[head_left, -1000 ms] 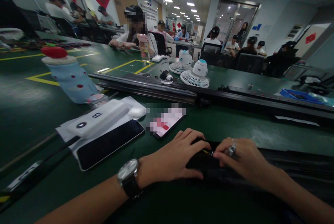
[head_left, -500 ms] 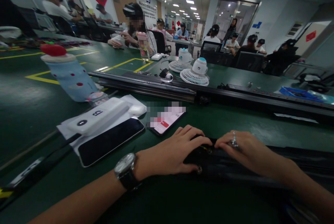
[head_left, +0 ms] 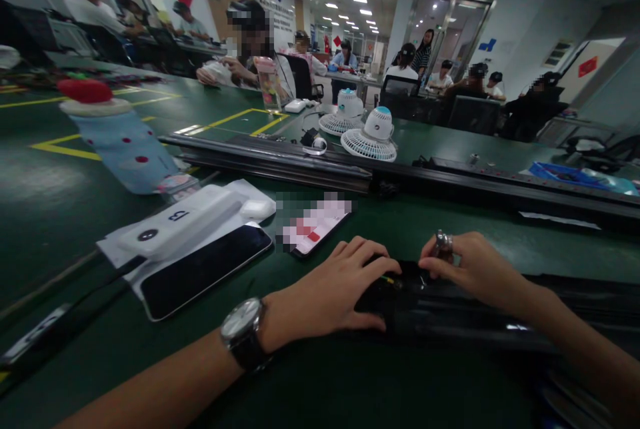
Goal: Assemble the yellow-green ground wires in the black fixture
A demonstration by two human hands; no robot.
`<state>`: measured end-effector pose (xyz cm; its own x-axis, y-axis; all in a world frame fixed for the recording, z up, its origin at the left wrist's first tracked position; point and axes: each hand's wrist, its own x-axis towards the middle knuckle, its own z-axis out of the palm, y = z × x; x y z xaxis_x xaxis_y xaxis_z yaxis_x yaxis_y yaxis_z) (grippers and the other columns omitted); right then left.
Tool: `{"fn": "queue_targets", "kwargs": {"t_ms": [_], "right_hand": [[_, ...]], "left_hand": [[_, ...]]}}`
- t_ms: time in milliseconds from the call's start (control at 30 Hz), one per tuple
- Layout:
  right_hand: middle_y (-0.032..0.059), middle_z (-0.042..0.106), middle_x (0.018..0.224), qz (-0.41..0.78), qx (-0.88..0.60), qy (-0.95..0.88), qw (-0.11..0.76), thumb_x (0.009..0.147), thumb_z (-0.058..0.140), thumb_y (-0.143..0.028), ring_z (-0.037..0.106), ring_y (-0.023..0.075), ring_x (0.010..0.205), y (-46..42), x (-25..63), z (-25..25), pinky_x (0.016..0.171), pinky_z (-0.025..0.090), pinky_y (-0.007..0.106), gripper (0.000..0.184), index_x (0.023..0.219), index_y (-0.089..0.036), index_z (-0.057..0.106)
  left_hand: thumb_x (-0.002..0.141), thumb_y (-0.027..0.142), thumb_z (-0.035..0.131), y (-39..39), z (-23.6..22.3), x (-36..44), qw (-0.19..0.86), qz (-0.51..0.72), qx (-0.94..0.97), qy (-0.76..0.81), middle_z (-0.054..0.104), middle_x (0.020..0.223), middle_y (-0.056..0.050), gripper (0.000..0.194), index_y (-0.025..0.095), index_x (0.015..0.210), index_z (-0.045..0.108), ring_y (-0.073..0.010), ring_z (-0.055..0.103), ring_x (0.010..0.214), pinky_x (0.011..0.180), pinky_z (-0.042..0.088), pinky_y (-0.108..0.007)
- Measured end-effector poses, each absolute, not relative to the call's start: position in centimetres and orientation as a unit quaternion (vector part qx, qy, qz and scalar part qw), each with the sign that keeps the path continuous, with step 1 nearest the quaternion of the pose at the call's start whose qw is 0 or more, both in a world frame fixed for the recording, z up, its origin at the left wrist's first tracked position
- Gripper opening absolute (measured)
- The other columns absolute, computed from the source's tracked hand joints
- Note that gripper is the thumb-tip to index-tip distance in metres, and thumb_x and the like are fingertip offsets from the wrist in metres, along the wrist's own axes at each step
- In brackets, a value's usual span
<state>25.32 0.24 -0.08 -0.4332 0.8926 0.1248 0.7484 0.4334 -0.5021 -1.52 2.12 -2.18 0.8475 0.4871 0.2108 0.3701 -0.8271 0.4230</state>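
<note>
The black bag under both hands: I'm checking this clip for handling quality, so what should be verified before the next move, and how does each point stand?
1. Left hand flat on the black bag, pinning its end: ok.
2. Right hand pinching at the bag's top edge beside the left fingertips: ok.
3. What the right fingers grip, a zipper pull or fabric: cannot tell.
4. Bag fully on the green table: cannot tell, it runs out of view to the right.
5. Lit phone lying apart from the left hand: ok.
6. Dark phone lying apart from the left forearm: ok.

Wristwatch (head_left: 243,331), finger ring (head_left: 443,243), bare forearms.
</note>
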Motion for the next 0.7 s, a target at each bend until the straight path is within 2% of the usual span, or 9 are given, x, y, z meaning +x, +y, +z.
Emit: {"fn": "queue_targets", "kwargs": {"t_ms": [167, 333, 567, 700], "right_hand": [[-0.0046, 0.073, 0.073, 0.188, -0.489, -0.813, 0.255, 0.091, 0.067, -0.031, 0.068, 0.012, 0.064, -0.5, 25.1, -0.2, 0.058, 0.047, 0.022, 0.009, 0.088, -0.024, 0.071], [-0.0029, 0.076, 0.082, 0.155, -0.459, -0.831, 0.272, 0.09, 0.068, -0.033, 0.07, 0.0139, 0.068, -1.2, 23.9, -1.1, 0.063, 0.049, 0.024, 0.01, 0.088, -0.024, 0.071], [-0.0016, 0.075, 0.083, 0.127, -0.438, -0.852, 0.256, 0.093, 0.063, -0.028, 0.069, 0.0149, 0.072, -1.3, 23.3, -1.4, 0.069, 0.05, 0.026, 0.009, 0.09, -0.023, 0.07], [0.001, 0.075, 0.088, 0.095, -0.401, -0.888, 0.204, 0.097, 0.055, -0.023, 0.069, 0.0172, 0.079, -1.2, 23.6, -0.6, 0.074, 0.05, 0.029, 0.015, 0.093, -0.023, 0.07]], "left_hand": [[0.075, 0.042, 0.078, 2.0, -2.0, -1.6, 0.196, 0.159, 0.939, 0.232, 0.049, 0.134, -0.007, 0.066, 0.028, 0.132, 0.048, -0.0274, 0.045, 0.122, 0.103, 0.039, -0.045], [0.075, 0.042, 0.079, 2.1, -2.0, -1.6, 0.203, 0.158, 0.938, 0.234, 0.049, 0.134, -0.007, 0.064, 0.027, 0.13, 0.049, -0.0275, 0.045, 0.122, 0.104, 0.038, -0.045], [0.077, 0.045, 0.077, 2.1, -2.4, -1.7, 0.205, 0.165, 0.937, 0.228, 0.048, 0.135, -0.008, 0.061, 0.027, 0.129, 0.05, -0.0283, 0.044, 0.123, 0.104, 0.038, -0.046], [0.076, 0.041, 0.078, 2.1, -2.1, -1.7, 0.207, 0.162, 0.937, 0.229, 0.048, 0.135, -0.008, 0.059, 0.027, 0.127, 0.051, -0.0281, 0.044, 0.124, 0.105, 0.038, -0.045]]}}
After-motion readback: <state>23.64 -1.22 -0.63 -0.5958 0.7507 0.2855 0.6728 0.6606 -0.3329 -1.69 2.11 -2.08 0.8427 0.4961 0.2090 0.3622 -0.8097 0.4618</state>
